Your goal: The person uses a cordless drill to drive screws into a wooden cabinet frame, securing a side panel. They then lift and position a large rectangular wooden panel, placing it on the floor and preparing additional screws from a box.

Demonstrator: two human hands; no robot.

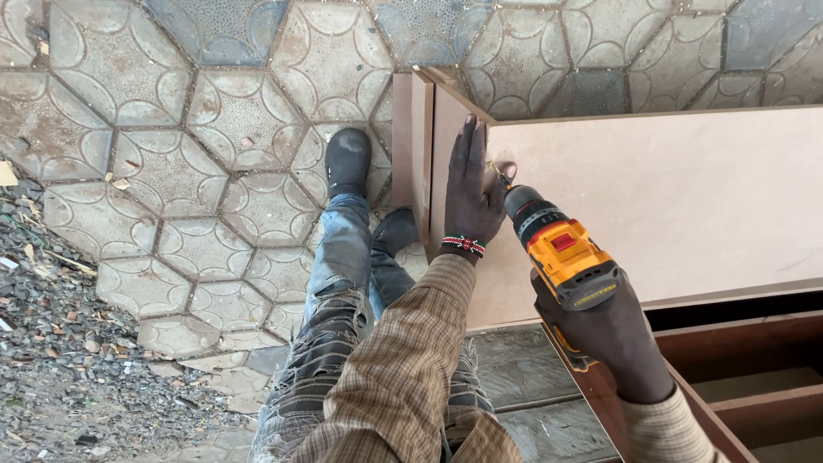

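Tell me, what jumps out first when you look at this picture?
The bright yellow drill in the middle, gripped by the right hand, its tip on a pale board. The left hand lies flat on that board beside the tip, with a beaded bracelet on the wrist. Patterned paving stones cover the ground at left.

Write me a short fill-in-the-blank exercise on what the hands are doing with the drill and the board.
1. The right hand grips a cordless drill whose body is ____ and black.
2. The left hand lies flat on the pale ____.
3. The left wrist wears a beaded ____.
4. The ground is paved with ____-shaped tiles.

Missing words: yellow; board; bracelet; hexagon
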